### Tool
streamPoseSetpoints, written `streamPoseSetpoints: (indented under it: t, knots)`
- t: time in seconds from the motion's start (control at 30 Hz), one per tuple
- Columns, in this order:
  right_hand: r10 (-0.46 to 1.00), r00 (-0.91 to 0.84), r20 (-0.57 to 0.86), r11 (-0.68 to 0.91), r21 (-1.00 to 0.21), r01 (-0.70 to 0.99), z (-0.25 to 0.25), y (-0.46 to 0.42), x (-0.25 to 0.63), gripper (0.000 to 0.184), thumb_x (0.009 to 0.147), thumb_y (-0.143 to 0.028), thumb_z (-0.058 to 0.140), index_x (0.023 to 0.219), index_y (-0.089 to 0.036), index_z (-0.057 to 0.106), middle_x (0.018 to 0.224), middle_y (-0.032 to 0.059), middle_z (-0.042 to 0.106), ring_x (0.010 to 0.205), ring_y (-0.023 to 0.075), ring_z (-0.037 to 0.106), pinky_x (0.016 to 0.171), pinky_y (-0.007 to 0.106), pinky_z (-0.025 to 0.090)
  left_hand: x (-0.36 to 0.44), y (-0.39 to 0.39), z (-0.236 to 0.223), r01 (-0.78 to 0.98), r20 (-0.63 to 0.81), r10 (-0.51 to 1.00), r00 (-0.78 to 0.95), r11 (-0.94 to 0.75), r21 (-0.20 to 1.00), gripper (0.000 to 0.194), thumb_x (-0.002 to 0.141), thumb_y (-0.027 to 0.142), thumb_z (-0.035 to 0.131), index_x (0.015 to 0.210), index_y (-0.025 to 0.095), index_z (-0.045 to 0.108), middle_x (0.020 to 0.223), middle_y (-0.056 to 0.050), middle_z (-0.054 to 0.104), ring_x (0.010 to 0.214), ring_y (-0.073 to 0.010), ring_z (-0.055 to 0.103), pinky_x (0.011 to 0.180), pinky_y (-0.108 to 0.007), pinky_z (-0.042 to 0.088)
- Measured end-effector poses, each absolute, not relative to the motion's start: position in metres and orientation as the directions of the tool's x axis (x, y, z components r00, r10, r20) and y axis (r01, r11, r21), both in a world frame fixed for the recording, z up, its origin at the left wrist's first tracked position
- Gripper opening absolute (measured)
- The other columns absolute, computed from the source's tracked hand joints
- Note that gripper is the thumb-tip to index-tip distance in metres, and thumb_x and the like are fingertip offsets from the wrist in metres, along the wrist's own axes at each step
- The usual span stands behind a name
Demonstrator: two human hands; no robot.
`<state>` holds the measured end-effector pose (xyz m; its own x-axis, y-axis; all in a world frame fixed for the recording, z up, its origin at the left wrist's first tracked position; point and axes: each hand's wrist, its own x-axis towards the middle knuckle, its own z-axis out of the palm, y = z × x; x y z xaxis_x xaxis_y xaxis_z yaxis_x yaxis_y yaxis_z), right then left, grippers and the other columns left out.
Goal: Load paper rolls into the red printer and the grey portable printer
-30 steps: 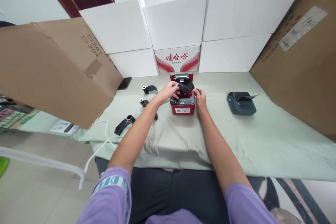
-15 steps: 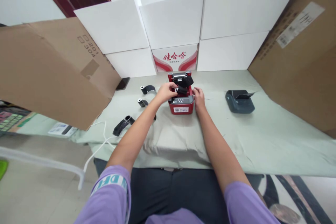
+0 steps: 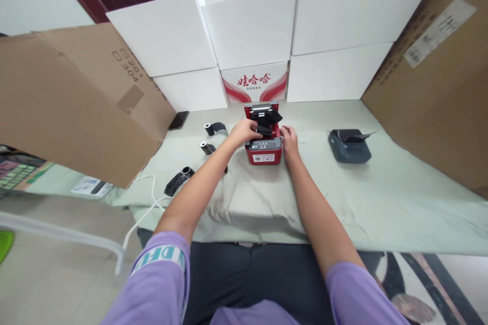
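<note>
A small red label printer [image 3: 264, 156] stands on the cloth-covered table with its lid [image 3: 262, 110] raised at the back. My left hand [image 3: 246, 131] grips a black ribbon roll [image 3: 264, 131] at its left end, inside the printer's opening. Black ribbon also hangs at the raised lid. Against the printer's right side rests my right hand [image 3: 289, 139], fingers bent at the rim; whether it holds anything I cannot make out. To the left lie a ribbon roll [image 3: 214, 128] with a loose tail, a second roll [image 3: 208, 148], and a larger black roll [image 3: 179, 181].
A dark grey portable printer [image 3: 349, 146] sits to the right. White boxes [image 3: 249, 30] line the back, with brown cardboard [image 3: 76, 96] at left and a cardboard panel [image 3: 438, 96] at right. A phone [image 3: 178, 120] and white cable [image 3: 153, 203] lie at left.
My left hand has lowered the ribbon roll slightly into the printer's opening, and the roll's end has turned from view. My right hand stays at the printer's side.
</note>
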<state>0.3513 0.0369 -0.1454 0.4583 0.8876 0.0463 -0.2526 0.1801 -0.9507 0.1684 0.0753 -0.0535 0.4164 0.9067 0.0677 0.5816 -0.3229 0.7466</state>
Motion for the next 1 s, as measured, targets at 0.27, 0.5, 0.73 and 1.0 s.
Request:
streamPoseSetpoints:
  t: [0.27, 0.5, 0.73, 1.0]
  knots:
    - [0.887, 0.461, 0.036, 0.17, -0.952, -0.253, -0.145, 0.037, 0.352, 0.038, 0.073, -0.047, 0.063, 0.102, -0.023, 0.058, 0.101, 0.0039, 0.068, 0.099, 0.0223, 0.065, 0.083, 0.037, 0.054, 0.181, 0.06, -0.038, 0.845, 0.138, 0.927, 0.347, -0.374, 0.382, 0.018, 0.064, 0.031, 0.083, 0.068, 0.022, 0.068, 0.079, -0.006, 0.072, 0.086, -0.0278, 0.067, 0.076, -0.035, 0.049]
    - [0.882, 0.471, 0.028, 0.176, -0.946, -0.273, -0.143, 0.035, 0.35, 0.038, 0.072, -0.045, 0.064, 0.101, -0.022, 0.058, 0.098, 0.0035, 0.069, 0.098, 0.0223, 0.066, 0.084, 0.037, 0.054, 0.177, 0.07, -0.039, 0.757, -0.007, 0.915, 0.402, -0.328, 0.566, 0.022, 0.068, 0.035, 0.08, 0.065, 0.019, 0.066, 0.067, -0.002, 0.068, 0.07, -0.0195, 0.064, 0.065, -0.029, 0.046]
    - [0.887, 0.461, 0.033, 0.175, -0.947, -0.268, -0.144, 0.035, 0.351, 0.04, 0.072, -0.047, 0.064, 0.103, -0.022, 0.059, 0.099, 0.0026, 0.068, 0.095, 0.0206, 0.066, 0.084, 0.035, 0.054, 0.165, 0.06, -0.05, 0.402, -0.036, 0.945, 0.324, -0.103, 0.91, 0.025, 0.069, 0.027, 0.081, 0.09, 0.015, 0.072, 0.077, -0.003, 0.073, 0.065, -0.0138, 0.062, 0.068, -0.028, 0.05]
    - [0.878, 0.476, 0.045, 0.184, -0.95, -0.251, -0.143, 0.035, 0.351, 0.039, 0.072, -0.047, 0.063, 0.102, -0.022, 0.059, 0.1, 0.0049, 0.067, 0.097, 0.0225, 0.066, 0.084, 0.037, 0.054, 0.177, 0.058, -0.046, 0.63, 0.06, 0.938, 0.343, -0.277, 0.726, 0.013, 0.069, 0.032, 0.076, 0.071, 0.019, 0.073, 0.066, 0.001, 0.068, 0.069, -0.0175, 0.063, 0.067, -0.028, 0.049]
